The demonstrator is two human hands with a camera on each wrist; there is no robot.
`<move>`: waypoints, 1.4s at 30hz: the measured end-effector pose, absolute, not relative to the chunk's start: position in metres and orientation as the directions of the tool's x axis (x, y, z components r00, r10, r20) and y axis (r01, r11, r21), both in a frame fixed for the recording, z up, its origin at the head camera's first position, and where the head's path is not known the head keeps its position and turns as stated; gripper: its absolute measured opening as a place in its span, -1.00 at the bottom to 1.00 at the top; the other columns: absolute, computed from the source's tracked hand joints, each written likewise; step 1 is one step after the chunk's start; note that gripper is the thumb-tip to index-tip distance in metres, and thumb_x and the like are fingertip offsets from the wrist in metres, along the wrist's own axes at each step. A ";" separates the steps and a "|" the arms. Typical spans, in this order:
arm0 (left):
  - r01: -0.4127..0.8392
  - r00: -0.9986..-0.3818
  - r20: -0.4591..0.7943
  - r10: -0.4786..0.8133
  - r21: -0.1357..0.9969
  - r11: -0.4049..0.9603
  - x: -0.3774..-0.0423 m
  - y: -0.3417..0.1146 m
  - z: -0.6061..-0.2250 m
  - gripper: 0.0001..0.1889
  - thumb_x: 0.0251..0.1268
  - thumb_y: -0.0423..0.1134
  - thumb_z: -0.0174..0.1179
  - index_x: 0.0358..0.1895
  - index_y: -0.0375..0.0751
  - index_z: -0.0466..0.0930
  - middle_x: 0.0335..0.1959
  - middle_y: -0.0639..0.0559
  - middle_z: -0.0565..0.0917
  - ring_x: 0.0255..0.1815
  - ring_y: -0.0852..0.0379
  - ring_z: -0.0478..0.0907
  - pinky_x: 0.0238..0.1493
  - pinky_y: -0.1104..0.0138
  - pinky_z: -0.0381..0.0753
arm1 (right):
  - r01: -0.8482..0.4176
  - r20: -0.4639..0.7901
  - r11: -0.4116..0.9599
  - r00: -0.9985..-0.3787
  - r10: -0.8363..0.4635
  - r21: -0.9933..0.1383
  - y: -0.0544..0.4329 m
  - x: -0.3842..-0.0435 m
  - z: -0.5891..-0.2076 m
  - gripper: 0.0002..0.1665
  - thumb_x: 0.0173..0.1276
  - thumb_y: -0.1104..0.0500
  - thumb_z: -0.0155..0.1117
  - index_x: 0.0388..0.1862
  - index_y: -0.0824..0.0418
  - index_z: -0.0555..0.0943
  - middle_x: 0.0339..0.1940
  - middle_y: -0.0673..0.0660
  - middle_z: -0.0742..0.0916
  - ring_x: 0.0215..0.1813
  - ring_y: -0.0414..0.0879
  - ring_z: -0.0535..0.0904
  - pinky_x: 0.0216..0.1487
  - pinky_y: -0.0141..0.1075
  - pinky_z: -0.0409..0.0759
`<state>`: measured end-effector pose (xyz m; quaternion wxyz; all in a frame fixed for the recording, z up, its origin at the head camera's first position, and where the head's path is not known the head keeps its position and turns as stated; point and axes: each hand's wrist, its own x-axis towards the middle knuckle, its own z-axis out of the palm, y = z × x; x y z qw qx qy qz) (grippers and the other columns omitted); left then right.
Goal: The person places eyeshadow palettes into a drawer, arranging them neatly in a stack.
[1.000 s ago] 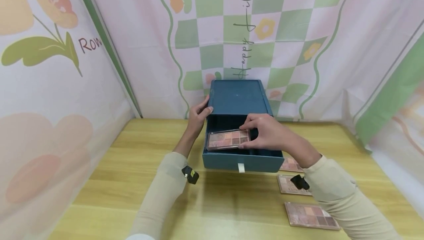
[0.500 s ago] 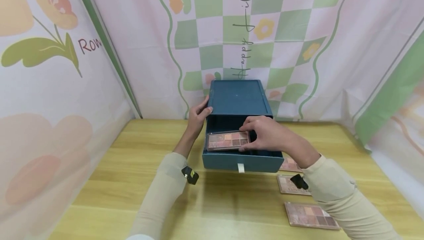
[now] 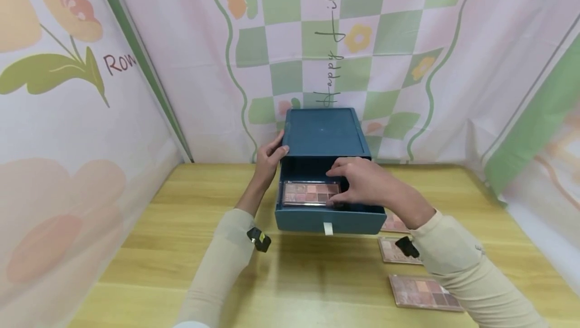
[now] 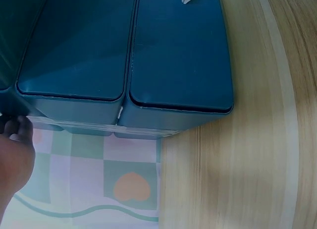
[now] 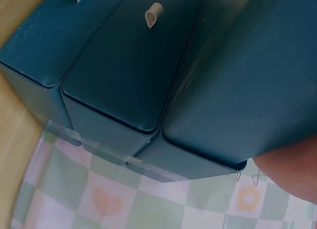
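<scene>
An eyeshadow palette with a clear lid lies inside the pulled-out top drawer of a dark blue drawer cabinet. My right hand reaches into this drawer, its thumb over the palette's right end and its bent fingers spread apart above the far edge. The left hand rests against the cabinet's left side, fingers straight along the wall and thumb at the top front corner. In the left wrist view, part of the left hand shows beside the cabinet. The palette is hidden from both wrist views.
Several more palettes, such as the nearest one, lie on the wooden table to the right, partly under the right forearm. Lower drawers with fabric pull tabs are closed. A checked curtain hangs close behind the cabinet.
The palette has settled lower and straighter in the drawer. My right fingers have parted from its far edge. The left hand keeps its place on the cabinet.
</scene>
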<state>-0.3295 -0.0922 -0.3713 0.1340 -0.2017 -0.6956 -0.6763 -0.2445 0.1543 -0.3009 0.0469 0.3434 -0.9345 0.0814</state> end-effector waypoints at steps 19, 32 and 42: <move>0.459 -0.885 0.459 0.081 0.888 -0.018 -0.330 -0.093 -0.372 -0.37 0.39 -0.27 0.05 0.50 -0.40 0.26 0.57 -0.32 0.26 0.63 -0.11 0.20 0.59 -0.02 0.27 | -0.749 0.400 0.596 -0.660 -0.636 -0.289 0.200 -0.230 -0.300 -0.67 0.30 0.23 0.43 0.05 0.23 0.76 0.02 0.18 0.82 0.05 0.10 0.75 0.00 0.01 0.73; 0.466 -0.881 0.465 0.091 0.885 -0.007 -0.329 -0.092 -0.370 -0.36 0.37 -0.24 0.06 0.49 -0.39 0.27 0.56 -0.31 0.28 0.63 -0.12 0.20 0.59 0.00 0.26 | -0.755 0.596 0.610 -0.612 -0.520 -0.243 0.269 -0.221 -0.321 -0.67 0.12 0.38 0.49 -0.11 0.15 0.79 -0.15 0.08 0.85 0.07 -0.60 0.54 0.16 -0.81 0.34; 0.460 -0.884 0.459 0.084 0.888 -0.006 -0.331 -0.092 -0.372 -0.37 0.37 -0.26 0.06 0.48 -0.41 0.27 0.56 -0.29 0.30 0.63 -0.11 0.21 0.61 0.05 0.26 | -0.553 0.356 0.790 -0.817 -0.453 -0.264 0.322 -0.226 -0.353 -0.75 0.32 0.21 0.41 -0.04 0.19 0.77 -0.14 0.09 0.86 -0.09 -0.26 0.71 -0.14 -0.16 0.72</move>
